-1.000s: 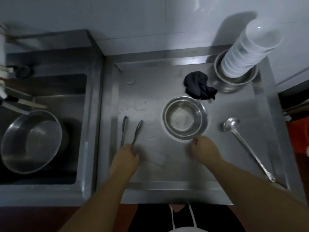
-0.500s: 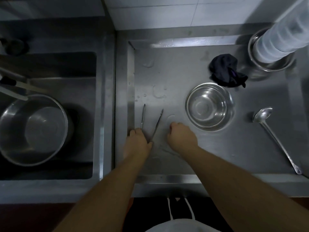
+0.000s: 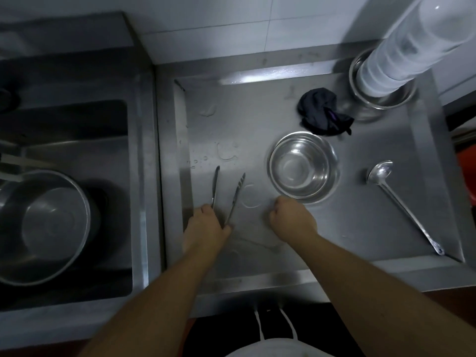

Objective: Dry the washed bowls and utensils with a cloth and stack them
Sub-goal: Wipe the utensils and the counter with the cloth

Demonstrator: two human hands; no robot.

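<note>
While left hand (image 3: 206, 228) grips tongs (image 3: 228, 195) — (fisted) right (image 3: 292, 220).

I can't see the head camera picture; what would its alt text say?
A person's left hand grips the handle end of metal tongs on a wet steel drainboard, while the right hand, fingers curled and holding nothing, rests beside a steel bowl. A dark cloth and a ladle lie nearby.

My left hand (image 3: 206, 229) covers the tongs (image 3: 235, 199) hinge end; my right hand's (image 3: 292, 220) curled fingers face away, contents indeterminate.
</note>
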